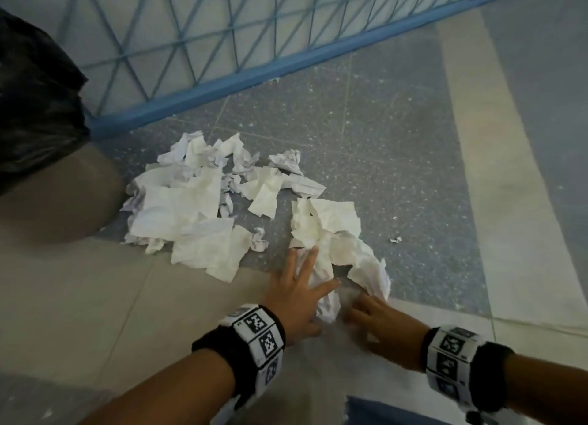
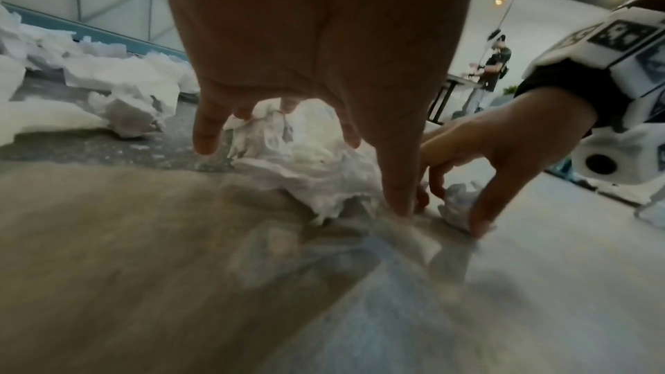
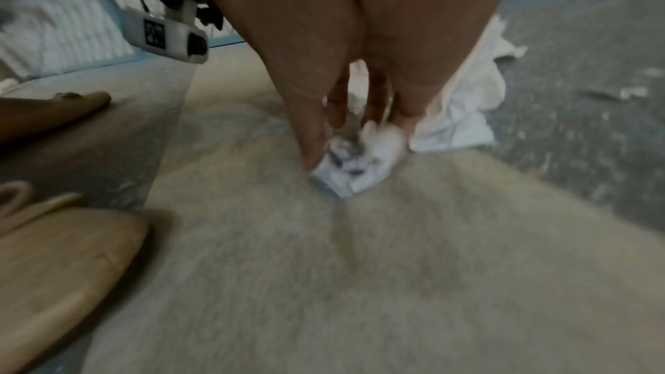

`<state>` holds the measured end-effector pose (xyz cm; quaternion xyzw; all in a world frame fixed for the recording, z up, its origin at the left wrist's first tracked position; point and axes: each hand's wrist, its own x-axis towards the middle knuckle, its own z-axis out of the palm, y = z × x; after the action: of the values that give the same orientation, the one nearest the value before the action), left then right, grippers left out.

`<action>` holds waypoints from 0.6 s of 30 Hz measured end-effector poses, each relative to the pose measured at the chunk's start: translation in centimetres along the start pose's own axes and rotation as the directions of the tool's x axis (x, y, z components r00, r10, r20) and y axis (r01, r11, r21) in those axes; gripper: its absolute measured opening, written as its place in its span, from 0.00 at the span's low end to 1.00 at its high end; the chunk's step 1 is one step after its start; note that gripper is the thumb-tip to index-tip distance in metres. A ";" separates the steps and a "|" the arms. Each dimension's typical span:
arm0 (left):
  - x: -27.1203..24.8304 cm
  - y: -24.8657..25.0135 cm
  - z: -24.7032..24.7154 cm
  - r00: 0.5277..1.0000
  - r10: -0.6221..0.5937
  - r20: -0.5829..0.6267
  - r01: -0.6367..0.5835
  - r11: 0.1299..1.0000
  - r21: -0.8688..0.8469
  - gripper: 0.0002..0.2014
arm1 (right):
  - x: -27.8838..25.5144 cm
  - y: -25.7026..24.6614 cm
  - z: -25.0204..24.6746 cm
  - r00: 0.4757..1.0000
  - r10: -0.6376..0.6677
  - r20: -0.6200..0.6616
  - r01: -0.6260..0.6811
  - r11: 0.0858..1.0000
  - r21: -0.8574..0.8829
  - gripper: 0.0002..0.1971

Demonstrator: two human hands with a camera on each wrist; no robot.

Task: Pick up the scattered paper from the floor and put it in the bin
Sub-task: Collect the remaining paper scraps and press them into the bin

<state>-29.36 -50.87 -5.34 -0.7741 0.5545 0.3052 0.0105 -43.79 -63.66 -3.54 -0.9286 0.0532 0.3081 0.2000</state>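
Note:
Crumpled white paper lies scattered on the floor, a big heap (image 1: 191,201) by the bin and a nearer cluster (image 1: 331,230). My left hand (image 1: 313,275) rests spread over the near end of that cluster (image 2: 316,169), fingers arched above it and the thumb (image 2: 397,198) down at its edge. Just to the right, my right hand (image 1: 366,310) pinches a small crumpled wad (image 3: 354,175) between thumb and fingers on the floor. The left wrist view shows that right hand (image 2: 455,209) on the wad (image 2: 458,201). The bin (image 1: 54,201), tan with a black bag (image 1: 31,90), stands at far left.
A blue lattice fence (image 1: 222,42) runs along the back behind the paper. Tiny scraps (image 1: 395,240) dot the grey speckled floor to the right. Tan shoes (image 3: 61,252) show at the left of the right wrist view. A person (image 2: 495,67) stands far off.

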 end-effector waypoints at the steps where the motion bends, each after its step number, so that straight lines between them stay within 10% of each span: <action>1: 0.3 -0.1 0.2 1.000 -0.007 0.002 0.007 1.000 0.016 0.35 | 0.0 0.1 0.5 0.997 0.015 -0.080 -0.009 0.997 0.079 0.24; 8: 0.9 -2.3 -1.4 0.983 0.074 -0.167 -0.070 0.997 0.033 0.12 | 0.4 1.7 0.0 0.799 0.215 -0.562 0.033 0.917 0.397 0.24; 18: -0.8 -4.4 -1.8 0.985 0.004 -0.170 -0.038 0.980 -0.194 0.12 | 1.9 4.6 2.3 0.691 0.303 -0.657 -0.274 0.950 0.150 0.11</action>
<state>-24.83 -49.16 -4.93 -0.7885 0.5288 0.2919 -0.1160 -44.52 -66.84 -7.93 -0.9523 0.2729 -0.0213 0.1347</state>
